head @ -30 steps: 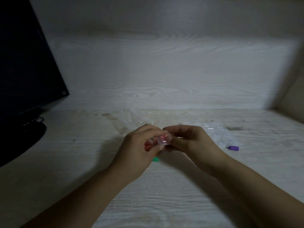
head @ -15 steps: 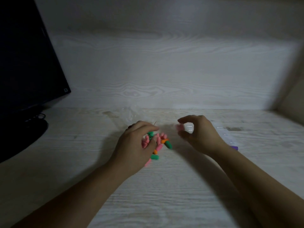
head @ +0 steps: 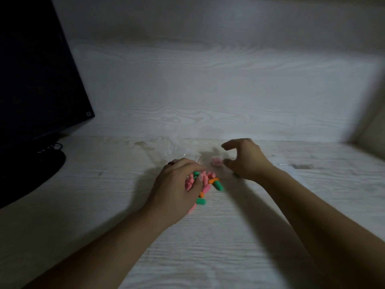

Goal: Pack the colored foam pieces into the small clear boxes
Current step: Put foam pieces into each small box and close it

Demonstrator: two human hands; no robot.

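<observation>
A pile of pink, green and orange foam pieces (head: 208, 182) lies on the pale wooden desk (head: 229, 236). My left hand (head: 179, 188) curls over the pile's left side, with thumb and fingertips down among the pink pieces; whether it grips one is hidden. A small clear box (head: 216, 160) with pink pieces inside sits on the desk just behind the pile. Right beside it, my right hand (head: 243, 159) hovers with finger and thumb spread, not touching the box. One green piece (head: 236, 175) peeks out under my right wrist.
A dark monitor (head: 37, 80) stands at the left, with its base and cable (head: 50, 155) on the desk. A crumpled clear plastic bag (head: 166, 147) lies behind my left hand. Faint clear plastic (head: 283, 163) shows right of my right hand. A wall panel closes the back.
My hands have parted. The right hand carried the small box to the right, set it down and opened. The left hand dropped onto the pile, which is now uncovered.
</observation>
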